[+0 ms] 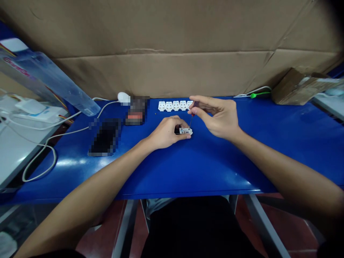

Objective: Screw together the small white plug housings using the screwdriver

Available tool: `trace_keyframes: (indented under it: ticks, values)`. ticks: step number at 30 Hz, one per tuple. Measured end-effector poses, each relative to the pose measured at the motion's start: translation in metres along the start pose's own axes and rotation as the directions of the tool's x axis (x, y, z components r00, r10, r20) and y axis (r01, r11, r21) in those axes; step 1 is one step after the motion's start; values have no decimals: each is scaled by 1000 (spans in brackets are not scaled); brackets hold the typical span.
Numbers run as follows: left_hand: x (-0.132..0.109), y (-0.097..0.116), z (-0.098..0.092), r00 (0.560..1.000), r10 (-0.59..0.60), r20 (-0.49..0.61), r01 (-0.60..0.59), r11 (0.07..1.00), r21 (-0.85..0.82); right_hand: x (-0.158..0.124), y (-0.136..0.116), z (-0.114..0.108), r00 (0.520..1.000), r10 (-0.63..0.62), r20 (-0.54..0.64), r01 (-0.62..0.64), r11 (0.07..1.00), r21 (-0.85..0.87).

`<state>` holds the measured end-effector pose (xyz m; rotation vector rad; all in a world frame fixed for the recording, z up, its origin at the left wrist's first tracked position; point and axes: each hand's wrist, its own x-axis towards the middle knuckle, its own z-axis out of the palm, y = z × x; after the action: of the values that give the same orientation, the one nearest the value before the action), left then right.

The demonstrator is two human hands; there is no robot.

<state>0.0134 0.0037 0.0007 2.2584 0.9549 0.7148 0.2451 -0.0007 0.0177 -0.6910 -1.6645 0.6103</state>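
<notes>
A small white plastic part with dark holes (pixel 185 131) lies at the middle of the blue table, gripped between the thumb and fingers of my left hand (pixel 168 132). My right hand (pixel 219 116) pinches the handle of a small screwdriver (pixel 192 114) just above it. The thin shaft slants down, and its tip meets the top of the white part near its right end. Behind my hands stands a row of several similar white plastic pieces (pixel 176 105), the rightmost partly covered by my right fingers.
Left on the blue table (pixel 166 172) lie a blurred dark phone-like slab (pixel 105 138), another blurred dark object (pixel 137 111) and a white cable (pixel 55 157). A clear plastic container (pixel 61 79) leans at far left. A cardboard box (pixel 292 87) and a green-tipped item (pixel 254 95) sit back right.
</notes>
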Motion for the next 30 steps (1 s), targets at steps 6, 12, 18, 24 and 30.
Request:
trace_keyframes:
  ticks: [6, 12, 18, 24, 30]
  values:
    - [1, -4, -3, 998, 42, 43, -41, 999, -19, 2, -5, -7, 987, 15, 163, -22, 999, 41]
    - [0, -8, -2, 997, 72, 30, -72, 997, -4, 5, -5, -8, 986, 0, 168, -11, 998, 67]
    - [2, -10, 0, 995, 97, 16, -97, 995, -8, 0, -2, 1, 998, -57, 10, 56, 998, 37]
    - [2, -12, -2, 993, 111, 33, -110, 994, -21, -1, 0, -3, 991, 2, 130, -20, 990, 141]
    - [2, -14, -2, 994, 101, 31, -101, 995, -2, 1, 4, -6, 979, -86, 182, 75, 995, 67]
